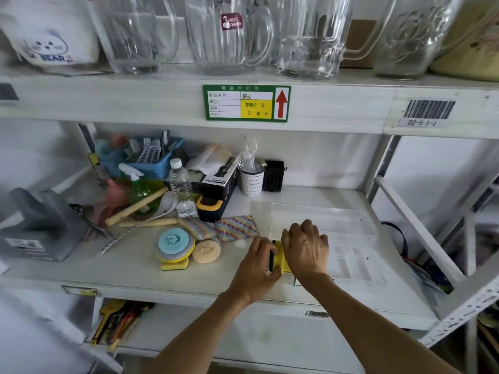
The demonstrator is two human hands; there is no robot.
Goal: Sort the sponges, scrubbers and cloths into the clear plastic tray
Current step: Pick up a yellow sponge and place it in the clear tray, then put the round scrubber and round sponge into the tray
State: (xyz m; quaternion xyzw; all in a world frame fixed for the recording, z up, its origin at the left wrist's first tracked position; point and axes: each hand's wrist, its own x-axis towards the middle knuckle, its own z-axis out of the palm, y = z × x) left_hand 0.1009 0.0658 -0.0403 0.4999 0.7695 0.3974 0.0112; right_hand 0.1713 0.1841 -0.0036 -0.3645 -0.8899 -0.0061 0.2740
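Two bare forearms reach in from the bottom edge, toward a white shelf [189, 276]. The left hand [259, 268] and the right hand [305, 249] meet just right of centre, both gripping one yellow sponge with a dark green scouring face [280, 259], held on edge. The left grip is closed on its dark side; the right grip curls over its yellow side from above. The sponge sits at the near left corner of the clear plastic tray [351, 265], a shallow, glossy rectangle with slotted dividers that extends toward 2 o'clock.

At 9 o'clock from the hands lies a round stack: a pale blue mesh scrubber [174, 242] on a yellow disc, resting on a second yellow sponge block [175, 265]. Touching its right side is a round tan scrubber [206, 251], coarse and fibrous. Farther back, at 11 o'clock, two rainbow-striped woven pads [235, 226] lie flat, side by side.

Beyond them, clutter: pale wooden sticks, a clear ribbed water bottle [180, 184], a green spray bottle [137, 188], a black box with a yellow end [216, 195], a white perforated cup [252, 180] and a blue slotted basket [151, 163].

Farthest, on the shelf above, stand tall glass jugs [224, 33] over a green and yellow price tag [245, 103].
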